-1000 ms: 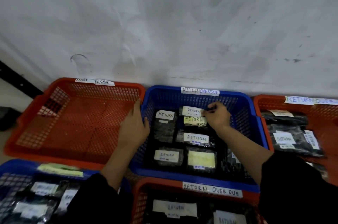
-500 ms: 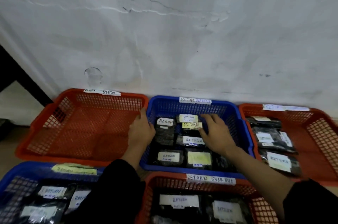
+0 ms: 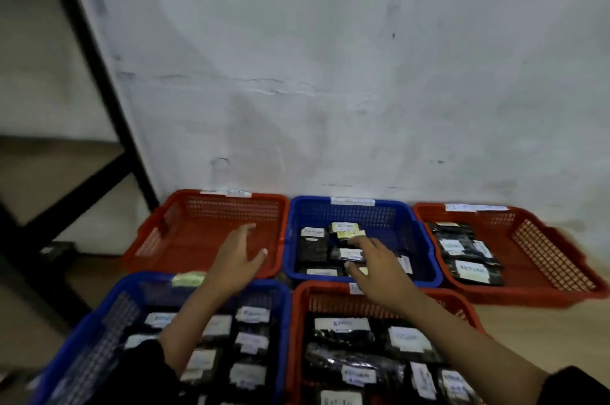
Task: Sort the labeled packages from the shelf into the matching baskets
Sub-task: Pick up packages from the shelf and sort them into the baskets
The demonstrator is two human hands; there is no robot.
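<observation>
Head view: left hand and right hand hover empty, each grip spread apart, above the baskets; right nearest the blue basket of labelled packages, likely for sorting.

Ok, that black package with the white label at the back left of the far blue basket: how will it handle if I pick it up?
The black package looks like a glossy plastic pouch, so probably a bit slippery and floppy rather than stiff. It lies flat in the blue basket, so it is unlikely to roll or tip. It seems small and thin, likely light. Neither the left hand nor the right hand holds anything.
</observation>
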